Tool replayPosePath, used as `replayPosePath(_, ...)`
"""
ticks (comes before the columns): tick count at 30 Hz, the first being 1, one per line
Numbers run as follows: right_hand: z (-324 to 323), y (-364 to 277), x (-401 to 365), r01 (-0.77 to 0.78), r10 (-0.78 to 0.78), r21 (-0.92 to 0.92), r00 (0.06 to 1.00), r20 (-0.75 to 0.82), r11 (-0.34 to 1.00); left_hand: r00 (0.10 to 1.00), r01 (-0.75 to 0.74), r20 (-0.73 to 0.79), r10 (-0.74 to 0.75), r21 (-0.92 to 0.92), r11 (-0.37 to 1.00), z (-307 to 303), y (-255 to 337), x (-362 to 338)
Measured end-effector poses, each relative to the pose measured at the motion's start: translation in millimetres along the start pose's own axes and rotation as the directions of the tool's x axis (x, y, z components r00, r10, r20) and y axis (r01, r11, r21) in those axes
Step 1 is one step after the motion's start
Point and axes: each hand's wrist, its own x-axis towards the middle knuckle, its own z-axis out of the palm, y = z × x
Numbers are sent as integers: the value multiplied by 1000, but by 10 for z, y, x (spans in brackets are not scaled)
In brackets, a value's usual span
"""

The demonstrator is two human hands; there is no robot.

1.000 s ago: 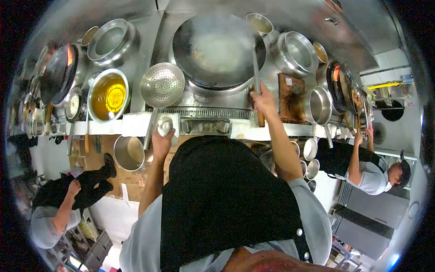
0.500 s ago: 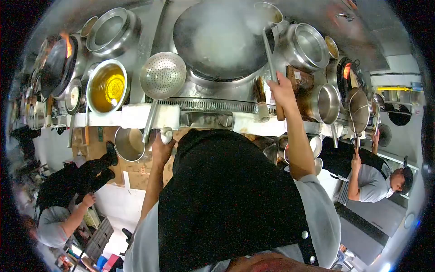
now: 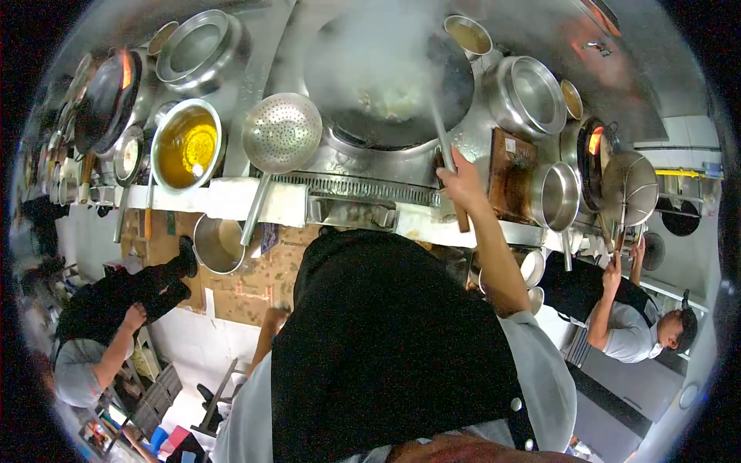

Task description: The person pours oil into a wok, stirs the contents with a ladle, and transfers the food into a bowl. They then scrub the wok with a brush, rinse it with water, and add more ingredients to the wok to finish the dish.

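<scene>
My right hand [image 3: 463, 184] is wrapped round the handle of a long ladle [image 3: 441, 127], whose wooden end points toward me. Its metal shaft slants forward into a big black wok [image 3: 463, 89], and the head is hidden in thick steam. Pale food [image 3: 394, 104] shows dimly in the wok. Down beside my apron is my left hand [image 3: 275, 316], mostly hidden by the apron and forearm, its fingers not readable. A perforated strainer [image 3: 282, 133] rests left of the wok, its handle reaching over the counter's front edge.
Left of the strainer stands a bowl of yellow oil [image 3: 185, 147]. A steel saucepan [image 3: 554, 197] and stacked steel pots [image 3: 532, 96] are on the right. Folded white cloths [image 3: 258, 202] line the front edge. Co-workers stand at left [image 3: 100, 332] and right [image 3: 625, 316]; flames burn at neighbouring woks.
My left hand has drawn back from the counter edge, where it held a white cloth, down toward my side. My right hand has moved slightly left and nearer me, bringing the ladle into the wok.
</scene>
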Motion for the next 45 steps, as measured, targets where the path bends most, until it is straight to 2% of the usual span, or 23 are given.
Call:
replayPosePath(1, -207, -245, -166, -221, 192, 141, 962, 195, 965, 998, 59, -6, -59, 38, 998, 31, -48, -84)
replayPosePath(2, -204, -79, -92, -213, 184, 140, 963, 197, 967, 995, 99, -15, -98, 45, 994, 63, -108, -100)
replayPosePath(4, -112, 406, 25, 288, -296, -74, 943, -149, 955, 988, 149, -32, -148, 19, 989, 55, -102, -169)
replayPosePath(6, -242, 74, 40, 198, -226, -142, 948, -224, 970, 981, 186, -48, -187, -26, 982, -7, -81, -156)
replayPosePath(8, -361, -142, 217, 12, -4, 42, 984, -177, 999, 973, 213, -74, -220, -93, 973, -125, -3, -64)
replayPosePath(10, -411, -103, 418, 36, -27, 70, 992, -125, 997, 972, 205, -85, -218, -139, 969, -278, 138, -49)
replayPosePath(13, -238, 211, 721, 93, -88, 34, 989, -123, 995, 974, -147, -225, -26, -717, 681, -664, 690, -158)
replayPosePath(15, -116, 232, 723, 130, -134, -30, 976, -172, 991, 962, -208, -273, 24, -670, 712, -876, 1044, -304)
replayPosePath(18, -7, -101, 321, -30, 39, 101, 995, -91, 994, 959, -198, -276, 58, -512, 836, -1108, 1415, -506)
replayPosePath(20, -151, -222, 66, -56, 3, 279, 982, 187, 959, 859, -295, -496, 122, -285, 912, -887, 1126, -154)
replayPosePath(21, -225, -215, 45, -18, -12, 193, 988, 153, 981, 893, -361, -438, 99, -571, 738, -867, 1113, -135)
replayPosePath(23, -211, -239, 98, 39, -42, 156, 999, 17, 987, 921, -275, -387, 49, -556, 784, -835, 963, -180)
replayPosePath(24, -209, -273, 112, 85, -72, 113, 990, -120, 990, 942, -186, -335, -3, -531, 827, -890, 962, -332)
replayPosePath(25, -260, -158, 327, 59, -51, 71, 993, -106, 996, 962, -149, -268, 55, -345, 927, -1013, 1070, -624)
replayPosePath(29, -337, -72, 764, 86, -82, 70, 995, -50, 994, 975, 94, -148, -163, -391, 916, -629, -203, 139)
replayPosePath(30, -337, -119, 755, 91, -87, 71, 995, -51, 993, 975, -97, -187, 123, 142, 985, -640, -346, 114)
replayPosePath(31, -324, -175, 741, 99, -96, 71, 994, -43, 993, 923, -251, -74, 378, 626, 738, -644, -400, 81)
replayPosePath(32, -301, -223, 747, 108, -106, 70, 994, -32, 992, 924, -246, -81, 373, 620, 745, -638, -407, 53)
replayPosePath(37, -109, -208, 934, 68, -67, 128, 998, -6, 989, 911, -225, -190, 366, 513, 828, -640, -443, -28)
replayPosePath(40, -154, -373, 818, 92, -99, 92, 992, 75, 991, 908, 261, -347, -235, 28, 965, -743, 117, -272)
replayPosePath(41, -250, -402, 727, 76, -101, 133, 977, 188, 988, 905, 261, -353, -236, 24, 965, -756, 159, -291)
replayPosePath(43, -549, -456, 613, 93, -111, 69, 937, 331, 993, 875, -11, -479, 69, 122, 992, -778, 225, -220)
replayPosePath(45, -594, -534, 670, 120, -134, 72, 962, 236, 990, 867, -215, -496, 36, -308, 927, -908, 463, -539)
